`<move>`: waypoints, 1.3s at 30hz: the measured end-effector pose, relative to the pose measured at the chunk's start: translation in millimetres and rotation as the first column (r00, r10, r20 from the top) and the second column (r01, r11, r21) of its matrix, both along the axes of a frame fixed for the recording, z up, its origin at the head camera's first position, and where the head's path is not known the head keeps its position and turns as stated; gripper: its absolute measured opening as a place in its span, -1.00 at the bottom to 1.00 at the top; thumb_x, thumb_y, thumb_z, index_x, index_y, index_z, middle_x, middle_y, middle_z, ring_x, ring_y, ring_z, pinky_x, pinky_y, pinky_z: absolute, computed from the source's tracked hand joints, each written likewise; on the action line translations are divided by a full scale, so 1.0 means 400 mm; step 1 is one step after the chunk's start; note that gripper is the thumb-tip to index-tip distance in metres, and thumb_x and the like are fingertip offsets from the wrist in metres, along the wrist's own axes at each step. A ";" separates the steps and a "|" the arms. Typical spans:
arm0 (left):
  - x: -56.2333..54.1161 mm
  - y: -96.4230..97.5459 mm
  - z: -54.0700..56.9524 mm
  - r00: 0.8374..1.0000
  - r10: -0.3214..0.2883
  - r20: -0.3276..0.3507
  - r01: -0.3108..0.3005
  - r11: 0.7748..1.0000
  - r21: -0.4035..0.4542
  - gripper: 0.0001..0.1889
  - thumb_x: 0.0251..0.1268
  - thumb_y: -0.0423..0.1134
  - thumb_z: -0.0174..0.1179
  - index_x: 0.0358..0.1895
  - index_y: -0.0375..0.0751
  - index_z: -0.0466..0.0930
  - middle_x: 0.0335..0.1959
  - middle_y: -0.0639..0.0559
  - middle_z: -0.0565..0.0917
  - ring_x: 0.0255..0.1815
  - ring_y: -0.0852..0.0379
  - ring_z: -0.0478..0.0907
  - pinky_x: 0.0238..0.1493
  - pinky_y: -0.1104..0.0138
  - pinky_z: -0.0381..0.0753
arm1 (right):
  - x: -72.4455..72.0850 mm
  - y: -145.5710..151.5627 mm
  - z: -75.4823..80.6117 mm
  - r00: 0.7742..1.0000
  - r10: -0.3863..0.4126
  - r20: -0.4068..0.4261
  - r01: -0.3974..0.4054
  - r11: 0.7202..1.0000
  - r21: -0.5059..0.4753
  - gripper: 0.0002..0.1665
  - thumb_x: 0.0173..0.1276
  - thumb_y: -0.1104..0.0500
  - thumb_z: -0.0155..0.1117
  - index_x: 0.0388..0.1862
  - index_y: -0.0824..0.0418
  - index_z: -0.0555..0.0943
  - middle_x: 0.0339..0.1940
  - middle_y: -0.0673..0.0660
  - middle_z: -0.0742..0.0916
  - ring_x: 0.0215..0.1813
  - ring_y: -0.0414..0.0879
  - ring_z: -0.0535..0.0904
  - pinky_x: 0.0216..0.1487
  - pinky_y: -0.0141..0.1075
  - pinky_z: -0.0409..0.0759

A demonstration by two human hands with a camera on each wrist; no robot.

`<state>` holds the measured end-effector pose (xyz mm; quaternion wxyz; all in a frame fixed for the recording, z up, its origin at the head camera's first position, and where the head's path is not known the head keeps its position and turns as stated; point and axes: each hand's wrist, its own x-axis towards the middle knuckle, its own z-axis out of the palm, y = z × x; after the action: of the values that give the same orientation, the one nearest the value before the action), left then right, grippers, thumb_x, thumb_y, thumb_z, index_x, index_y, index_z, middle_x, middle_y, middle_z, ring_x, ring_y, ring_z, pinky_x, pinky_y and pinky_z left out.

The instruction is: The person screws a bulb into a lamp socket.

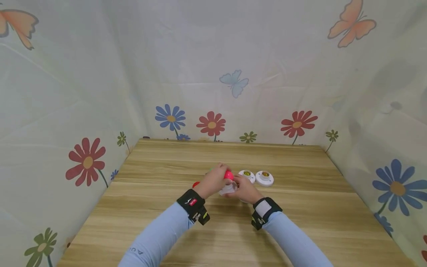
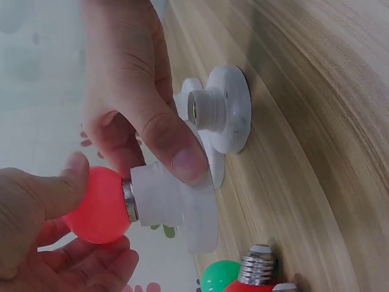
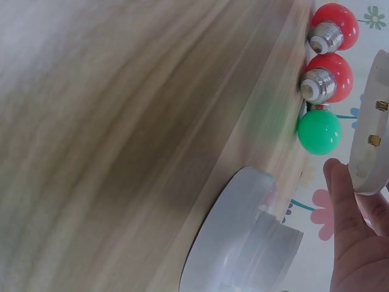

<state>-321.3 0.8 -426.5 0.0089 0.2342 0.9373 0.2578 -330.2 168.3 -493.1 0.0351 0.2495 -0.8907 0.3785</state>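
Note:
A pinkish-red round light bulb point(image 2: 100, 205) is gripped in my left hand point(image 1: 214, 182), with fingers and thumb around its globe. My right hand point(image 1: 247, 190) holds a white lamp socket point(image 2: 176, 204) by its wide round base, thumb on the near side. The bulb's metal screw base sits partly inside the socket's mouth. Both are held up over the table, the socket tipped on its side in the left wrist view. In the right wrist view, the held socket's underside point(image 3: 368, 121) shows brass contacts, with fingertips at its edge.
Two white lamp sockets, one point(image 1: 247, 175) beside another point(image 1: 264, 178), stand on the wooden table point(image 1: 300, 215) right of the hands. A further socket point(image 3: 237, 243) lies near the right wrist. Red bulbs point(image 3: 331, 73) and a green bulb point(image 3: 320, 132) lie left of the hands.

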 end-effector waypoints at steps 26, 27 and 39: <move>-0.005 -0.031 0.033 0.989 -0.131 0.071 0.127 0.990 0.060 -0.53 0.24 -0.51 0.21 0.21 -0.07 0.56 0.16 0.01 0.59 0.08 0.08 0.51 0.14 0.25 0.55 | 0.008 0.004 0.004 0.999 -0.027 0.027 0.026 1.000 0.015 -0.25 -0.05 -0.11 0.59 0.11 0.16 0.60 0.03 0.04 0.69 -0.05 -0.13 0.54 0.03 -0.19 0.53; -0.005 -0.029 0.032 0.990 -0.123 0.065 0.120 0.991 0.055 -0.55 0.25 -0.46 0.23 0.21 -0.08 0.56 0.15 0.00 0.59 0.07 0.08 0.52 0.14 0.25 0.56 | 0.008 0.004 0.004 0.999 -0.023 0.027 0.023 1.000 0.010 -0.25 -0.05 -0.11 0.59 0.11 0.16 0.60 0.04 0.04 0.69 -0.03 -0.13 0.55 0.04 -0.17 0.54; -0.016 -0.021 0.003 1.000 0.016 0.018 -0.016 0.999 0.037 -0.48 0.11 0.02 0.39 0.09 -0.12 0.51 -0.06 -0.01 0.51 -0.16 0.14 0.51 -0.10 0.33 0.63 | 0.007 -0.003 0.011 0.998 -0.010 0.063 0.012 1.000 -0.023 -0.35 -0.03 -0.07 0.59 0.04 0.15 0.63 -0.09 0.01 0.68 -0.12 -0.14 0.54 -0.04 -0.20 0.55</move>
<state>-327.7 -7.4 -425.4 0.0109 0.2246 0.9341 0.2772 -327.4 167.0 -488.7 0.0120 0.2321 -0.8882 0.3963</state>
